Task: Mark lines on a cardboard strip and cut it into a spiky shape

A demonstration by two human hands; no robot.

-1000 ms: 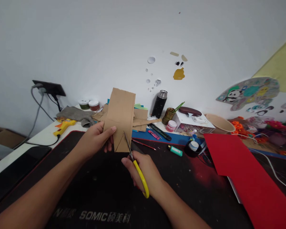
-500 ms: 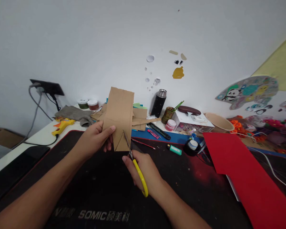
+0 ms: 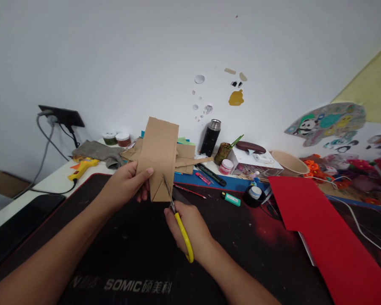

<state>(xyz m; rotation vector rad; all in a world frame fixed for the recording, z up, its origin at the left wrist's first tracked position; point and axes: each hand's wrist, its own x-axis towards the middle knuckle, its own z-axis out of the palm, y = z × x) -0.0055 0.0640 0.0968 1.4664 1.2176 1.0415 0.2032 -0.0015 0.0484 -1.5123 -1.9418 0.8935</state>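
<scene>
My left hand pinches the left edge of a brown cardboard piece, thumb on the front and fingers behind it. The piece is held up above the dark desk mat, with pencil lines drawn near its lower end. In my right hand is a pair of scissors with yellow handles. Their blades point up and lie at the lower right part of the cardboard, beside the drawn lines. Whether the blades grip the cardboard between them is hard to make out. My right fingers are partly hidden behind the handle.
A yellow glue gun and a phone lie on the left. Behind are cardboard scraps, a black flask, a utility knife and a green lighter. Red card covers the right side of the mat.
The scissors and my right hand have shifted slightly left along the cardboard's lower end. My left hand keeps its hold in nearly the same spot.
</scene>
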